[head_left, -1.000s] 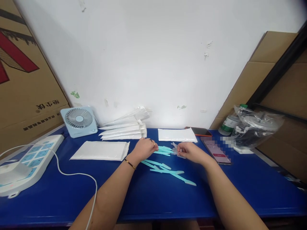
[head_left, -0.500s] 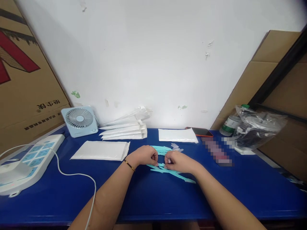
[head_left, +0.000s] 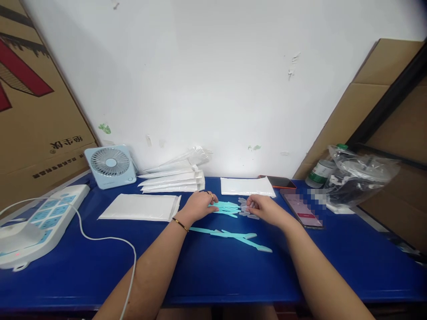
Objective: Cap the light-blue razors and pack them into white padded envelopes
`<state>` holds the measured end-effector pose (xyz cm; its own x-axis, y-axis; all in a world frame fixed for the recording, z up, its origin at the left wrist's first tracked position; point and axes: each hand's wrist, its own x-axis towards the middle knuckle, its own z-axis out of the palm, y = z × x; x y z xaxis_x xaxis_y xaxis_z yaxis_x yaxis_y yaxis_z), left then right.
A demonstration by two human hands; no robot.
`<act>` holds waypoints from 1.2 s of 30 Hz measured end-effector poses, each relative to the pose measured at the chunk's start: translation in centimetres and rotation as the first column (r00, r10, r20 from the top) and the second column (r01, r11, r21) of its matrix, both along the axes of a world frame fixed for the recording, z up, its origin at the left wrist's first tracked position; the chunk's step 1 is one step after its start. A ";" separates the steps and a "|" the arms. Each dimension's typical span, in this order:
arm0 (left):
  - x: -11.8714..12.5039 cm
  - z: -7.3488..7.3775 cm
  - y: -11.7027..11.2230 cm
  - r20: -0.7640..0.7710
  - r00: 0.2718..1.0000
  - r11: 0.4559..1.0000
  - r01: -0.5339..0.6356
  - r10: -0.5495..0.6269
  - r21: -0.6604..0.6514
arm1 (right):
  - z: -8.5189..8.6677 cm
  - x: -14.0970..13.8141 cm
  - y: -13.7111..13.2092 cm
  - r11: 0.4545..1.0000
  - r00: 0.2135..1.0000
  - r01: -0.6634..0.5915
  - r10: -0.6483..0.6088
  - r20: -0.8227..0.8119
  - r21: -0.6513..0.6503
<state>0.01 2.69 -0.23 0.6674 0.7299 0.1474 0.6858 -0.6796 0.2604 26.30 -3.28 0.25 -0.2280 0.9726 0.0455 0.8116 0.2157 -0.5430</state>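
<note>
My left hand (head_left: 201, 206) is at the left end of a pile of turquoise eyebrow razors (head_left: 228, 208). Its thumb and forefinger close on a razor's turquoise handle there. My right hand (head_left: 266, 208) reaches a cluster of small clear plastic caps (head_left: 244, 213) just right of that pile. The thumb and forefinger are bent around a cap, partly hidden by the fingers. Nearer to me, several more eyebrow razors (head_left: 233, 234) lie loosely crossed on the blue table (head_left: 230, 275).
White padded packets lie left (head_left: 138, 208) and behind (head_left: 247, 186), with a packet stack (head_left: 173, 181) by the wall. A fan (head_left: 111, 166), power strip (head_left: 56, 222) and white cable (head_left: 106, 242) occupy the left. Right are phones (head_left: 302, 209), a bottle (head_left: 322, 173) and a plastic bag (head_left: 362, 178).
My hands were close together above the front razors. They have moved apart and away from me, the left to the razor pile, the right to the clear caps.
</note>
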 end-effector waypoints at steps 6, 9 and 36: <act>0.3 0.5 -0.7 0.037 0.999 0.999 0.020 -0.018 -0.041 | 0.5 -0.4 -1.1 0.915 0.931 -0.351 0.364 0.028 -0.198; 0.4 0.8 -1.2 0.053 0.996 0.995 0.072 -0.069 -0.069 | 0.3 -0.9 -1.2 0.899 0.909 -0.380 0.406 0.094 -0.216; 0.4 0.0 -0.9 0.051 0.998 0.999 0.032 -0.033 0.017 | 1.0 0.8 -2.5 0.874 0.943 -0.245 0.314 0.105 -0.419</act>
